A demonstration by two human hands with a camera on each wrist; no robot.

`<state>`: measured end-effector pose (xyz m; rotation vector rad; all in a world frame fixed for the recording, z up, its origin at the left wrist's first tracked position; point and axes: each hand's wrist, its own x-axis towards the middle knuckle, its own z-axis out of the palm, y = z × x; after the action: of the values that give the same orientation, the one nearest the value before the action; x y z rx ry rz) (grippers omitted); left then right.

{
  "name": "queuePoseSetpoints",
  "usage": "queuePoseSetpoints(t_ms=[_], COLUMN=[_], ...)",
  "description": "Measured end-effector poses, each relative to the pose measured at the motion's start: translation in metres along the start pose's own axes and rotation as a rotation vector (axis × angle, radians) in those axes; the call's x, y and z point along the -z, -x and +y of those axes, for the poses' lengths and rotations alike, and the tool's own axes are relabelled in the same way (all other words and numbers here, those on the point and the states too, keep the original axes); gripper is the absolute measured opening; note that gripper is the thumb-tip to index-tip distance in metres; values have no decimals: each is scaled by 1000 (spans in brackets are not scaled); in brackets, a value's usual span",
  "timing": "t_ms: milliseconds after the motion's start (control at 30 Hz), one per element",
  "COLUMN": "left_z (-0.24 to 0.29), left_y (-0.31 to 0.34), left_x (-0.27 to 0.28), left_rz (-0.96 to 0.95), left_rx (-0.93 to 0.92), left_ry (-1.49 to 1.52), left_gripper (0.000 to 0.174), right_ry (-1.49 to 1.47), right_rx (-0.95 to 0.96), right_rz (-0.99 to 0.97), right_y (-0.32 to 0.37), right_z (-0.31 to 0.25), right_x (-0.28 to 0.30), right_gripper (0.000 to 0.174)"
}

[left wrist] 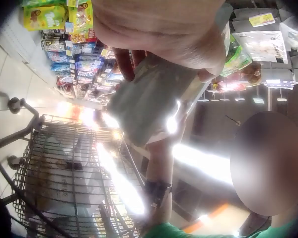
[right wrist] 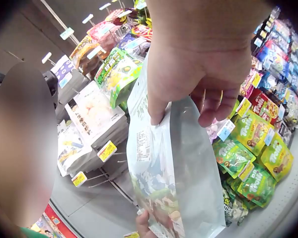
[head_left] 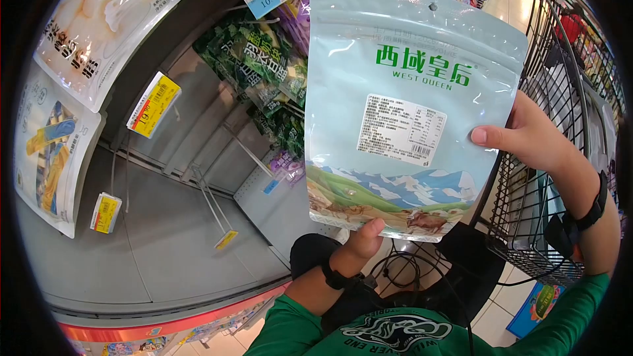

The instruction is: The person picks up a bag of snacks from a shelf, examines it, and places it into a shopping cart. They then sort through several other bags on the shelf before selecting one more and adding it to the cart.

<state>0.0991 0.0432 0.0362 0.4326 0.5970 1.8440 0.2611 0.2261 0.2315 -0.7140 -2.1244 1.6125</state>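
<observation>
A pale blue stand-up snack pouch [head_left: 409, 105] fills the middle of the head view, upright, with green "West Queen" lettering, a white printed label [head_left: 401, 130] and a mountain picture along its bottom. My left hand [head_left: 362, 242] grips its bottom edge, thumb on the printed face. At the right edge, my right hand [head_left: 531, 133] holds the pouch with its thumb across the front; the other fingers are hidden behind it. In the right wrist view, the pouch's side fold [right wrist: 193, 163] shows below my right hand [right wrist: 203, 74]. The left wrist view shows its plain grey side [left wrist: 156, 96].
A wire shopping cart [head_left: 527, 204] stands close on the right. To the left are a grey shelf [head_left: 171, 244] with metal hooks, yellow price tags [head_left: 153, 107] and white pouches [head_left: 112, 20]. Green packets [head_left: 254, 59] hang behind the held pouch. A black cable [head_left: 402, 267] loops below.
</observation>
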Motion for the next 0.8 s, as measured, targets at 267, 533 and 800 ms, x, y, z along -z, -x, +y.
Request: queuePoseSetpoints(t_ms=[267,533,800], left_z=[-1,-2,-3], left_y=[-2,-2,-1], left_x=[4,9,14], left_rz=[-29,-56,-84], left_rx=[-2,-9,-16], left_ry=[-8,-17,-27], left_gripper=[30,30,30], right_ry=[2,4,9], right_rx=[-7,-9,-2], right_rz=[18,20,19], right_y=[1,1,0], right_z=[0,2,2], right_x=[0,0,0], right_gripper=[55,58,60])
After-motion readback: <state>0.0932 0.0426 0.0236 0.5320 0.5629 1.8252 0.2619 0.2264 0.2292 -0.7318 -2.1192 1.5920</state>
